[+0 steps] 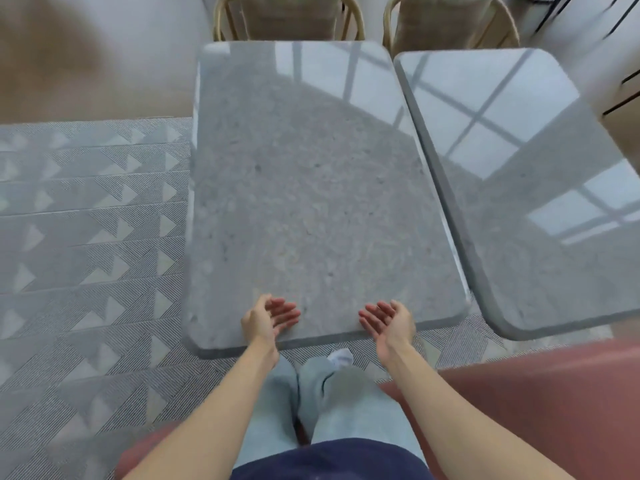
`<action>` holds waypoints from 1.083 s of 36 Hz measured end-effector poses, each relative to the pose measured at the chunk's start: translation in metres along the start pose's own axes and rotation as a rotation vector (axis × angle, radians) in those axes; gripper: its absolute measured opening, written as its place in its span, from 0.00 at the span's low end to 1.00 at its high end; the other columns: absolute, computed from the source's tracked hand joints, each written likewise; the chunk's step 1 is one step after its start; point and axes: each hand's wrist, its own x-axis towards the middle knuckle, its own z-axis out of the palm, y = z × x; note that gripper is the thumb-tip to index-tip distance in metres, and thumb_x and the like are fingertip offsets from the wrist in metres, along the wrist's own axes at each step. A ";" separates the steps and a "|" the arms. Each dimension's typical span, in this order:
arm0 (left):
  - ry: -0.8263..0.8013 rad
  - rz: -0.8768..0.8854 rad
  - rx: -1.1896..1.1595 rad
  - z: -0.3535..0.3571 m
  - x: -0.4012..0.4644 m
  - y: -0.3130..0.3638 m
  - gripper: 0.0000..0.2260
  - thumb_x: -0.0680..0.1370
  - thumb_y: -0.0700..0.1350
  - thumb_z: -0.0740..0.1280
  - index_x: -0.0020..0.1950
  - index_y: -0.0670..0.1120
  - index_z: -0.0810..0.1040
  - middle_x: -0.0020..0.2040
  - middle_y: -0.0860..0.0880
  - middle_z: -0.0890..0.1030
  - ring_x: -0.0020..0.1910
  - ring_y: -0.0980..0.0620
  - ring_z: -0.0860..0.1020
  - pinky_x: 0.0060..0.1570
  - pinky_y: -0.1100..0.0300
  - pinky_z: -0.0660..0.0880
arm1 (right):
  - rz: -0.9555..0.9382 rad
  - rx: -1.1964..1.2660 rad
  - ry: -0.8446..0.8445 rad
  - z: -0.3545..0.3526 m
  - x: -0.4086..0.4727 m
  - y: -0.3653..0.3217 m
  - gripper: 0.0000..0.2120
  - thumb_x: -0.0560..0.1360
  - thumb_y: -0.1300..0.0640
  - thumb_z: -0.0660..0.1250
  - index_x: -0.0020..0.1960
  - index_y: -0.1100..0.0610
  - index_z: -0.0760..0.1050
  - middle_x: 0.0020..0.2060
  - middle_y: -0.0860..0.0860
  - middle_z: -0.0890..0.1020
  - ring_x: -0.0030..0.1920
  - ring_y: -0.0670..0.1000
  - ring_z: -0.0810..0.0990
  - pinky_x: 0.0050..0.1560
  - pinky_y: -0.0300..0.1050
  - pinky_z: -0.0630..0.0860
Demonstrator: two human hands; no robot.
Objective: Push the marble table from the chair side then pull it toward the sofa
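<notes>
Over the near edge of the marble table both hands sit with palms turned toward each other, fingers loose and slightly bent, holding nothing. Left hand is above the near-left part of the slab, its fingers pointing in toward the middle; whether the heel of the hand touches the edge can't be told. Right hand mirrors it toward the near-right corner, fingers released, palm facing left, looks just above the stone rather than on it (contact unclear). Bare forearms run back from both hands to the person, who is seated on a reddish-pink sofa, wearing light blue trousers and a dark navy top; a white sock shows just below the table's near edge. Marble table is grey, speckled, rounded corners, glossy, standing right in front of the person's knees, near edge close to the sofa. Second similar table stands just beside it on the right, angled, a narrow gap between them. Two wicker chairs at the far ends of the tables. Grey rug with a triangle pattern lies underneath and to the left, pale floor beyond.
</notes>
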 end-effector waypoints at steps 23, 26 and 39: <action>0.116 -0.215 -0.571 0.009 -0.007 -0.074 0.33 0.67 0.68 0.73 0.63 0.47 0.76 0.57 0.44 0.81 0.54 0.44 0.81 0.51 0.49 0.80 | 0.225 0.395 -0.238 -0.054 0.043 -0.012 0.29 0.74 0.46 0.73 0.69 0.61 0.73 0.62 0.61 0.80 0.63 0.62 0.79 0.62 0.58 0.77; 0.043 -0.154 -0.666 0.020 -0.003 -0.082 0.26 0.70 0.67 0.72 0.57 0.49 0.78 0.56 0.46 0.83 0.53 0.45 0.82 0.44 0.52 0.80 | 0.221 0.383 -0.259 -0.055 0.044 -0.014 0.28 0.75 0.48 0.73 0.68 0.61 0.73 0.63 0.61 0.80 0.63 0.62 0.79 0.56 0.58 0.78; 0.110 -0.104 -0.632 0.026 0.004 -0.092 0.33 0.70 0.64 0.74 0.68 0.45 0.74 0.61 0.44 0.81 0.57 0.44 0.81 0.59 0.50 0.78 | 0.256 0.412 -0.315 -0.064 0.050 -0.015 0.28 0.73 0.52 0.75 0.68 0.63 0.72 0.62 0.62 0.80 0.62 0.63 0.79 0.64 0.60 0.76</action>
